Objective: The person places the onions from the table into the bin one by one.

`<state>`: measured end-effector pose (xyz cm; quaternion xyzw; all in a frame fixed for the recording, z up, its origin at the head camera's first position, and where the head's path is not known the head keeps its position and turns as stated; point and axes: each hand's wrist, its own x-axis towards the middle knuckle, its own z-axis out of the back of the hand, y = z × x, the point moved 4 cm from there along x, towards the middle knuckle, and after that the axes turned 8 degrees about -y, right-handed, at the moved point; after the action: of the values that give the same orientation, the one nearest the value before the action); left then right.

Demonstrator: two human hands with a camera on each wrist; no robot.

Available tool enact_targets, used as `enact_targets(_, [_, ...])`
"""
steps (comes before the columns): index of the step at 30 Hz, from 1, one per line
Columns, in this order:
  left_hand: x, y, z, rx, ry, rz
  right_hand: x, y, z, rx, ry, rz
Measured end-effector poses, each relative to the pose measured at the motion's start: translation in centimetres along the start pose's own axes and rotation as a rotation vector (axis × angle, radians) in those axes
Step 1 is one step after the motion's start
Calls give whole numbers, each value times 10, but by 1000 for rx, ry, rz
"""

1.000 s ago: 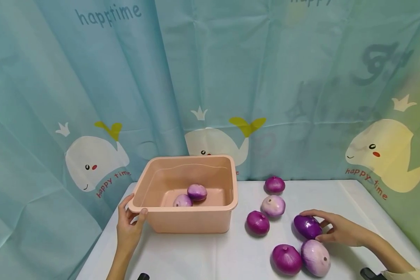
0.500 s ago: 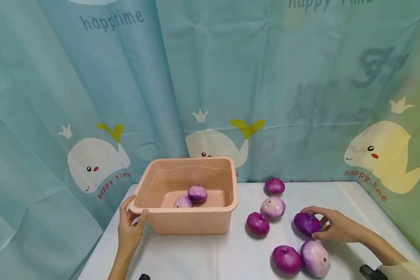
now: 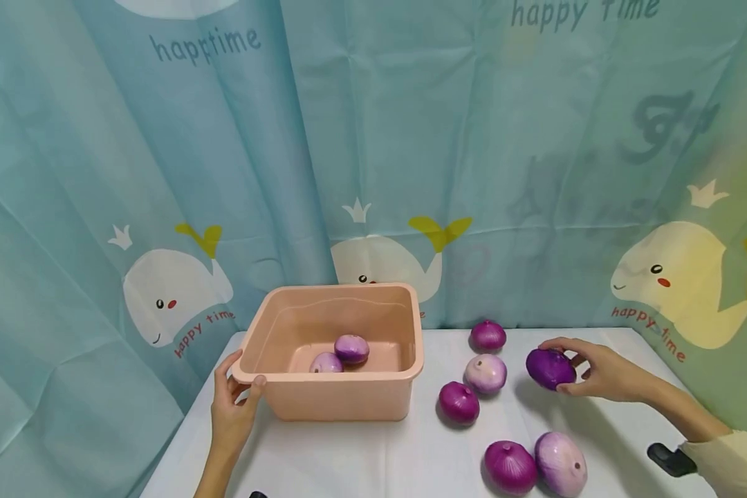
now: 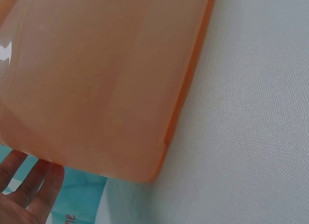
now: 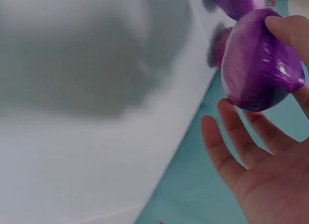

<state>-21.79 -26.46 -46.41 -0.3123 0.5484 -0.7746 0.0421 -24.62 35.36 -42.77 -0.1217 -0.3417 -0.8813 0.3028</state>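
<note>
Two red onions lie in the pink plastic basin (image 3: 342,408) already: a pale one (image 3: 326,362) & a darker-topped one (image 3: 351,348), touching, near its middle. Basin sits toward the table's (image 3: 373,456) left edge. Left hand (image 3: 233,408) grips the basin's near-left corner, thumb curled over the rim, fingers (image 4: 29,178) behind the wall. Right hand (image 3: 604,373) holds a dark purple onion (image 3: 550,368) lifted off the table near the right edge; fingers (image 5: 227,147) loosely curled, pinching it w/ the thumb. Five more onions left on the table: one by the back edge (image 3: 488,335), a pale one (image 3: 485,373), a magenta one (image 3: 458,402), and a touching pair at the front edge (image 3: 509,467) (image 3: 561,463). So approx. a quarter done, judging by count; the held one isn't over the basin yet.
</note>
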Motion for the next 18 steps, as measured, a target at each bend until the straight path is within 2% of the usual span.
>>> enact_targets(5, [0, 1, -1, 28, 3, 28, 18, 9, 17, -45, -70, -3])
enact_targets(10, [0, -2, -1, 37, 9, 25, 37, 14, 31, -64, -124, -49])
enact_targets(18, [0, 1, -1, 37, 13, 39, 63, 20, 46, -41, -164, -90])
